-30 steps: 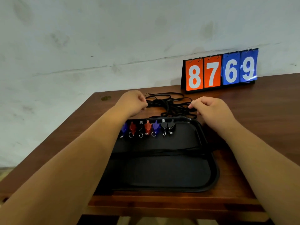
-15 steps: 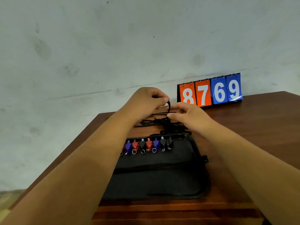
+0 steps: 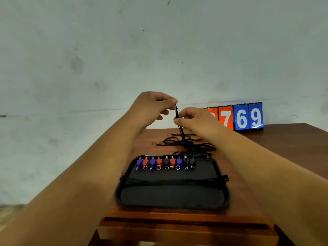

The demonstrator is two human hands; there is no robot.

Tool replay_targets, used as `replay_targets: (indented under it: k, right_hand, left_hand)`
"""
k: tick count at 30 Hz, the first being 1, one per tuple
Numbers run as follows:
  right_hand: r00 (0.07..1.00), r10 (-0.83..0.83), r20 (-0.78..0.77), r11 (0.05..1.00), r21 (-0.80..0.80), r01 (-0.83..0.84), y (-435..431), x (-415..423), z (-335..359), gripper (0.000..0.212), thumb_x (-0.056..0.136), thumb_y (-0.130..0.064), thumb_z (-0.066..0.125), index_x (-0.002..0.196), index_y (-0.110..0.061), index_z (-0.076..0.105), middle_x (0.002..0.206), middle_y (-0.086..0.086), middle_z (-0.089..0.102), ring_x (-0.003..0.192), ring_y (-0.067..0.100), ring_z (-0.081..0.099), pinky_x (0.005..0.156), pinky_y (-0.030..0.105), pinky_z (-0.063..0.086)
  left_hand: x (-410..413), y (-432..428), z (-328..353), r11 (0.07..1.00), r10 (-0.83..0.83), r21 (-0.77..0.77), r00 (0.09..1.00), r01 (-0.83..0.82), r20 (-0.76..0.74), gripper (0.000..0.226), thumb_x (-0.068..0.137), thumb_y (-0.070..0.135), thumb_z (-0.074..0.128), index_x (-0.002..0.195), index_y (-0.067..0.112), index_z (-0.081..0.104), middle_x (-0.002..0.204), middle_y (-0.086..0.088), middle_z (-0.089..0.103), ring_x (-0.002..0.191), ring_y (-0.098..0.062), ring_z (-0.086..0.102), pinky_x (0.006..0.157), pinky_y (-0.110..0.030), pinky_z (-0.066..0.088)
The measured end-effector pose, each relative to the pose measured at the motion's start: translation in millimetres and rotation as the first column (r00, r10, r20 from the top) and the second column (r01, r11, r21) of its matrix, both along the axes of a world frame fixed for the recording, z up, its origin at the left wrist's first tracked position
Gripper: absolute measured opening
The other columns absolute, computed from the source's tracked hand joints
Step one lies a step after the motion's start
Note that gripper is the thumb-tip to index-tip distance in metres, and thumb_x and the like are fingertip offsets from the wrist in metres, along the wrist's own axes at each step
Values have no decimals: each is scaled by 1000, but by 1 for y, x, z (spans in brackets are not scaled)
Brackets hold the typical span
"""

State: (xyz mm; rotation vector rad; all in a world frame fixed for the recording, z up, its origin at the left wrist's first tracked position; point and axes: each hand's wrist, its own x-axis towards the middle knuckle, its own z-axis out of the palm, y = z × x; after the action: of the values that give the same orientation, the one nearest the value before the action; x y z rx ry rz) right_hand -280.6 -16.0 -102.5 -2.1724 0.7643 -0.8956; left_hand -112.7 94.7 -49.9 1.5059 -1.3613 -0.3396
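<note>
A: Head view first. Where are the hands, compared with the black tray (image 3: 222,172)?

B: Both are raised beyond the far rim of the tray, above the counter (image 3: 284,150). The left hand (image 3: 152,107) pinches the top end of a thin black cord (image 3: 177,112) between thumb and forefinger, and its other fingers are curled. The right hand (image 3: 195,121) is just below it and pinches the same cord a little lower.

A: And the rest of this cord?

B: It hangs down from the right hand into a loose heap of black cords (image 3: 191,145), which lies on the counter just behind the tray's far rim.

A: What is inside the tray?

B: Along the far rim there is a row of small coloured pieces (image 3: 165,162), blue, red and black, each with a metal ring. One more dark cord (image 3: 170,180) lies across the middle of the tray, from side to side.

A: Anything else?

B: A number board (image 3: 248,116) stands behind the tray, to the right, against the wall. It shows 7, 6, 9. The right hand hides its first digit.
</note>
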Motion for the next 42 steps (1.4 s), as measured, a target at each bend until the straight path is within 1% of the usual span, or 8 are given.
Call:
replay_targets:
  k: [7, 14, 19, 23, 26, 32, 39, 42]
  right_hand:
    - [999, 11, -46, 998, -65, -14, 25, 13, 21, 16, 104, -35, 69, 115, -30, 79, 102, -8, 73, 97, 10, 69, 73, 22, 46]
    - [993, -31, -110, 995, -102, 20, 34, 13, 29, 13, 103, -28, 67, 108, -25, 78, 95, -9, 73, 93, 11, 68, 71, 23, 46]
    - [985, -25, -169, 990, -142, 1, 38, -1, 28, 10, 103, -36, 68, 102, -32, 77, 92, -11, 75, 79, 3, 64, 68, 22, 43]
    - [981, 7, -195, 987, -155, -38, 42, -15, 24, 9, 102, -40, 69, 99, -34, 76, 90, -12, 73, 80, 5, 64, 72, 23, 45]
    - [973, 15, -230, 983, -174, -56, 42, -24, 19, 11, 103, -42, 69, 99, -35, 76, 85, -13, 74, 79, 5, 66, 74, 24, 46]
    - [956, 3, -293, 978, -200, -64, 41, -43, 3, 13, 103, -45, 68, 97, -36, 76, 93, -16, 75, 87, 2, 69, 76, 22, 45]
    - [944, 25, -328, 985, -155, -79, 36, -71, -30, 16, 106, -49, 63, 102, -38, 75, 100, -16, 73, 96, 2, 66, 83, 25, 48]
    - [943, 28, -333, 990, -119, -71, 31, -81, -46, 18, 107, -44, 61, 100, -36, 75, 94, -17, 73, 89, -1, 66, 82, 26, 46]
  left_hand:
    - [10, 32, 20, 998, 5, -70, 997, -11, -78, 17, 101, 37, 75, 110, 26, 83, 100, 9, 83, 90, -10, 73, 80, -31, 59]
    - [33, 56, 30, 983, 22, -173, 975, -61, -220, 19, 99, 36, 77, 109, 22, 84, 102, 4, 84, 87, -10, 71, 81, -32, 60]
    - [58, 73, 21, 975, 35, -200, 950, -101, -310, 19, 98, 33, 80, 111, 20, 84, 104, 1, 83, 87, -12, 70, 77, -29, 59]
    - [79, 85, -1, 970, 110, -171, 941, -172, -320, 18, 98, 30, 80, 112, 20, 84, 101, 1, 83, 87, -11, 70, 79, -30, 60]
    - [90, 91, -23, 970, 152, -138, 941, -200, -301, 13, 100, 28, 78, 110, 22, 83, 99, 2, 82, 86, -10, 70, 79, -31, 60]
    - [104, 96, -68, 972, 214, -60, 962, -226, -168, 11, 100, 29, 77, 108, 25, 84, 99, 7, 83, 90, -11, 72, 89, -39, 60]
    - [111, 103, -113, 961, 276, -6, 959, -277, -64, 9, 99, 35, 77, 103, 36, 85, 93, 15, 80, 80, -5, 63, 78, -28, 54]
    - [112, 104, -128, 958, 286, 17, 958, -286, -24, 12, 102, 37, 72, 104, 43, 83, 110, 21, 77, 86, -1, 61, 75, -25, 50]
